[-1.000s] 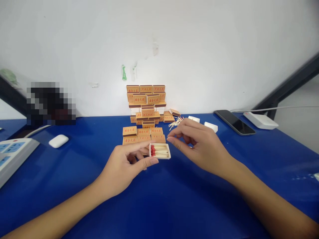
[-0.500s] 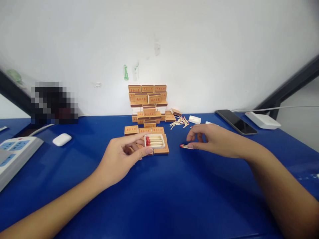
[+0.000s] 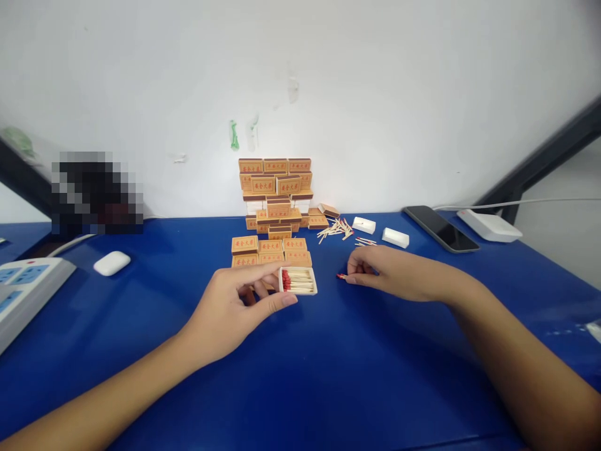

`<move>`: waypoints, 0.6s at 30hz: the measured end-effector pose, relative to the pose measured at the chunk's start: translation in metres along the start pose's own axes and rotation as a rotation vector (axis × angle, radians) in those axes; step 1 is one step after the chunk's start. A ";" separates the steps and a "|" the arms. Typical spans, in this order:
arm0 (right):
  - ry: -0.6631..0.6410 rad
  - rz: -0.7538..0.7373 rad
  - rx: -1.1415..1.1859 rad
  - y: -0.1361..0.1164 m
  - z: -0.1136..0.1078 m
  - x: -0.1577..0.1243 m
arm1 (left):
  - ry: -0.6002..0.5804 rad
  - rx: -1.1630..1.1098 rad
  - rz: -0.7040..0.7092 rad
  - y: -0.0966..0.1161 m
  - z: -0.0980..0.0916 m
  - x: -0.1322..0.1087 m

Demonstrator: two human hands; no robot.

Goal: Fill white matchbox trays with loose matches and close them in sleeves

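Between the thumb and fingers of my left hand (image 3: 244, 300) is a white matchbox tray (image 3: 306, 292) with several red-headed matches (image 3: 297, 280) lying side by side in it. To the right, my right hand (image 3: 375, 272) is low over the blue table, its fingertips closed on a few matches (image 3: 342, 275) with the red heads poking out leftward. Just behind the tray, several closed matchboxes (image 3: 271, 247) lie in rows. Part of the nearest row is hidden by my left hand.
A tall stack of matchboxes (image 3: 278, 207) stands against the wall. Right of it are loose matches (image 3: 335, 230) and two white trays (image 3: 395, 237). A phone (image 3: 441, 228) and a white box (image 3: 489, 225) lie at the right, an earbud case (image 3: 111, 263) and a power strip (image 3: 32, 294) at the left.
My right hand has closed its fingertips on the matches lying on the table. My left hand with the tray has shifted slightly right and nearer, uncovering more of the matchbox rows.
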State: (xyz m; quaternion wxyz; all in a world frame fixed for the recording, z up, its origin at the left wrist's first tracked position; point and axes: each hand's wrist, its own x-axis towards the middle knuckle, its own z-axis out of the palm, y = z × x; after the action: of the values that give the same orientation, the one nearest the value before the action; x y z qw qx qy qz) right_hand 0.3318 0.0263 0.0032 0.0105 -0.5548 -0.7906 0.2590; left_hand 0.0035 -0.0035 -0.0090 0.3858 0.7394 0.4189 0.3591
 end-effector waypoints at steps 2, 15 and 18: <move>0.025 -0.010 0.018 0.000 0.000 0.000 | 0.002 0.007 0.004 0.001 -0.001 0.000; 0.118 -0.130 0.031 -0.023 -0.001 -0.007 | 0.002 0.003 -0.025 0.003 0.000 0.000; 0.241 -0.232 0.139 -0.050 0.001 -0.010 | -0.011 -0.024 -0.034 0.002 0.003 0.000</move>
State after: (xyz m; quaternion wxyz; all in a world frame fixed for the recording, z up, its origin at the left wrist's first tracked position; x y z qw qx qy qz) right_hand 0.2922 0.0047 0.0259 0.1733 -0.4850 -0.8224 0.2416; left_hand 0.0069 -0.0048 -0.0083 0.4028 0.7295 0.4250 0.3534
